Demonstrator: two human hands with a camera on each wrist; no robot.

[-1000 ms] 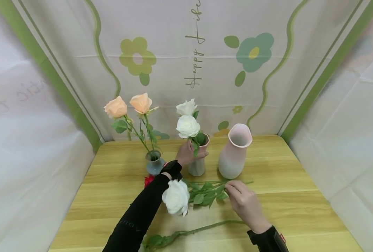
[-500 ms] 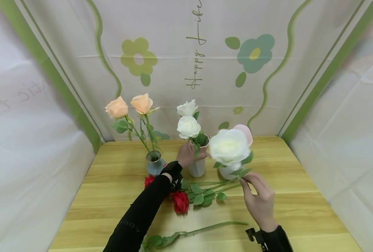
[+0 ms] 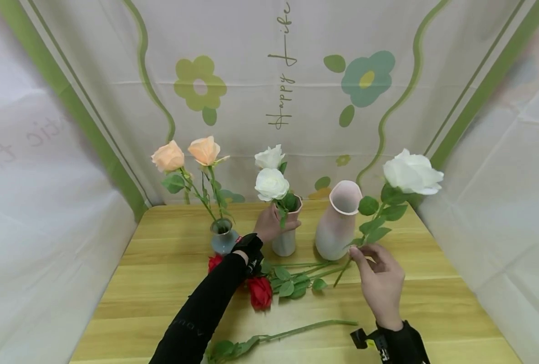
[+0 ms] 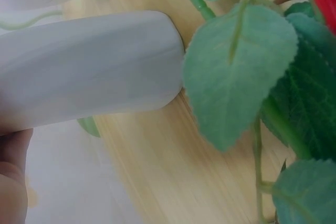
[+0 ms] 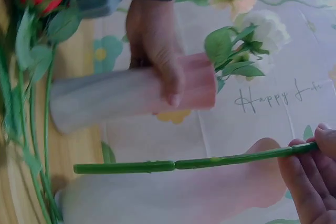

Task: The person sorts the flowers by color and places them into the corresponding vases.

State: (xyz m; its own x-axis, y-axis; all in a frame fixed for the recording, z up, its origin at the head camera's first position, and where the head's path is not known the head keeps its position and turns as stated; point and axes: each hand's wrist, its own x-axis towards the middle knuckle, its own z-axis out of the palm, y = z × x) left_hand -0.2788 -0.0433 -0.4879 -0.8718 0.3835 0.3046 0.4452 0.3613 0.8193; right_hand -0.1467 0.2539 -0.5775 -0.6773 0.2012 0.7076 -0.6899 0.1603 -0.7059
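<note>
My left hand (image 3: 271, 222) grips the upper part of a slim pink-and-white vase (image 3: 284, 242), its fingers curled round the side. Two white roses (image 3: 271, 183) stand in that vase. Between thumb and fingers, my right hand (image 3: 380, 278) pinches the green stem (image 5: 231, 160) of another white rose (image 3: 412, 173). This rose tilts to the right, bloom up, and its bare lower stem end points down toward the table. Just left of it a larger pink-and-white vase (image 3: 335, 232) stands upright with nothing visible in its mouth. In the right wrist view the stem passes in front of that vase.
Two peach roses (image 3: 204, 150) stand in a small blue-grey vase (image 3: 224, 237) at left. Red roses (image 3: 260, 293) with leafy stems lie on the wooden table (image 3: 415, 303), partly under my left forearm. A separate green stem (image 3: 297, 329) lies near the front. Printed cloth encloses the table.
My right hand has lifted the white rose off the pile of stems and swung its bloom up and to the right, uncovering a red rose. My left hand stays on the slim vase.
</note>
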